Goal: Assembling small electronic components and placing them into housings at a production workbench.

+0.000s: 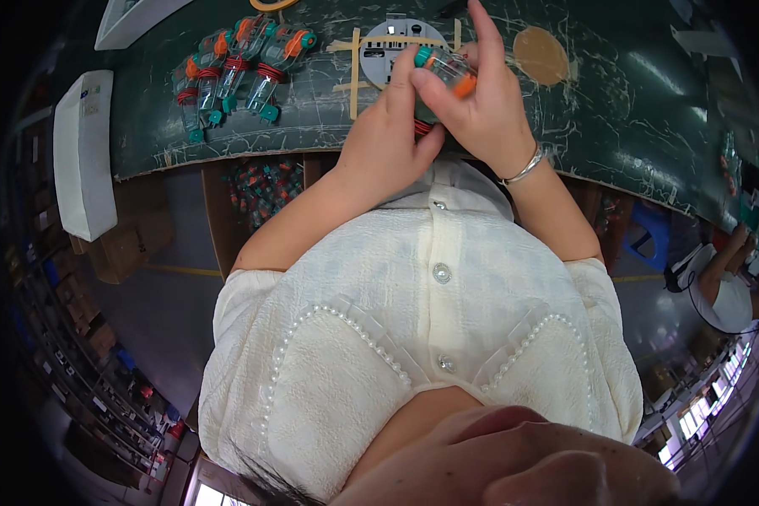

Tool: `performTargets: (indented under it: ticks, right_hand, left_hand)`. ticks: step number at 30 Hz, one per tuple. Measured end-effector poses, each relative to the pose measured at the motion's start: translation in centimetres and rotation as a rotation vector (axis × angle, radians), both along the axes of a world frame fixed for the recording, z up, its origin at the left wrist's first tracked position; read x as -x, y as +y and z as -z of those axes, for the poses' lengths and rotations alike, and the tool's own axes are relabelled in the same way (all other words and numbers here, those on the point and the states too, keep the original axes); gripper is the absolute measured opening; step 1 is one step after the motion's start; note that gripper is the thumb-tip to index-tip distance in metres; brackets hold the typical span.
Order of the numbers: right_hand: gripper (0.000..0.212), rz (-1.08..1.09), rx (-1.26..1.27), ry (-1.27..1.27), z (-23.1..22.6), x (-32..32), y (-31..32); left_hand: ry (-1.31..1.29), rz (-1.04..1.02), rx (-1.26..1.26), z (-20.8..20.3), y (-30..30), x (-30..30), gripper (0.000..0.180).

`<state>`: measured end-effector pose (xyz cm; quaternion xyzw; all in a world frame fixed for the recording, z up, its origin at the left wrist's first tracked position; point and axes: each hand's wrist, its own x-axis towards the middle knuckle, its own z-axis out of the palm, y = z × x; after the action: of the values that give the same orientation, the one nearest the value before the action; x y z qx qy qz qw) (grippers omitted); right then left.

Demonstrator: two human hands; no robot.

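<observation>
A small clear plastic device (449,64) with teal and orange parts is held between both hands above the table's near edge. My right hand (487,105) grips its upper part with thumb and fingers, the index finger pointing up and away. My left hand (386,135) closes round the near side, where a bit of red cord (422,127) shows between the palms. Fingers hide much of the device. Just beyond lies a round grey plate (383,56) with slots, framed by strips of tan tape (354,80). Several similar devices (234,74), wound with red cord, lie in a cluster to the left.
A round brown disc (540,56) lies on the scratched green table (603,101) to the right. A white bin (84,160) stands at the left edge. Below the table is a box of many similar devices (266,192). A blue stool (647,234) and another person (725,291) are at right.
</observation>
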<state>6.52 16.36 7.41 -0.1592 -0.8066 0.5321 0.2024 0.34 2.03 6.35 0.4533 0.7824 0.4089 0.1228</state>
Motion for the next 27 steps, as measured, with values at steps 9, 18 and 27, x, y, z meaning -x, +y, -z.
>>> performTargets:
  ticks: [9, 18, 27]
  right_hand:
    - [0.039, 0.002, 0.076, -0.035, -0.1, -1.5, 0.3]
    - [0.025, -0.235, -0.021, 0.202, -2.2, -2.4, 2.4]
    - [0.02, -0.224, -0.227, -0.031, -1.4, -2.4, 3.1]
  left_hand:
    - [-0.164, -0.143, -0.194, 0.9, 0.0, 2.8, 0.082]
    - [-0.028, -0.181, -0.122, 0.8, -0.1, 1.7, 0.082]
    - [-0.152, -0.191, -0.06, 1.2, 0.0, 2.2, 0.081]
